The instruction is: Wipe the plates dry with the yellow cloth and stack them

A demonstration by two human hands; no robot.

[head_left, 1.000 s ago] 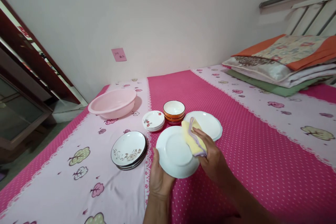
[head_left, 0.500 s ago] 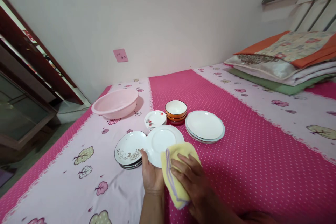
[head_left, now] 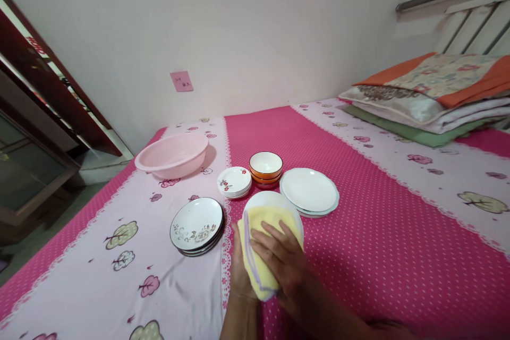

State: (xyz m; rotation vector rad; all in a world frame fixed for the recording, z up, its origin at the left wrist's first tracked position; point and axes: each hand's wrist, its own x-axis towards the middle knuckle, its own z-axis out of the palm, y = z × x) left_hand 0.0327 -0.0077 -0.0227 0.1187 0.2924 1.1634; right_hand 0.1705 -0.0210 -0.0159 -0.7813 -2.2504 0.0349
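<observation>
My left hand (head_left: 238,271) holds a plain white plate (head_left: 268,201) by its near edge, mostly hidden behind a yellow cloth (head_left: 258,239). My right hand (head_left: 285,263) presses that cloth flat against the plate's face, fingers spread over it. Only the plate's top rim shows above the cloth. Just beyond lie a stack of white plates (head_left: 309,191), stacked orange bowls (head_left: 265,168), a stack of small flowered saucers (head_left: 234,181) and a stack of dark-rimmed floral plates (head_left: 196,224).
All stands on a bed with a pink dotted and tree-print sheet (head_left: 378,223). A pink plastic basin (head_left: 172,155) sits at the back left near the wall. Folded quilts and a pillow (head_left: 434,98) lie at the far right. A dark cabinet (head_left: 35,133) stands left.
The yellow cloth has slid from the plate's right edge to cover most of its face. The plate has moved closer to me and tilted up behind the cloth.
</observation>
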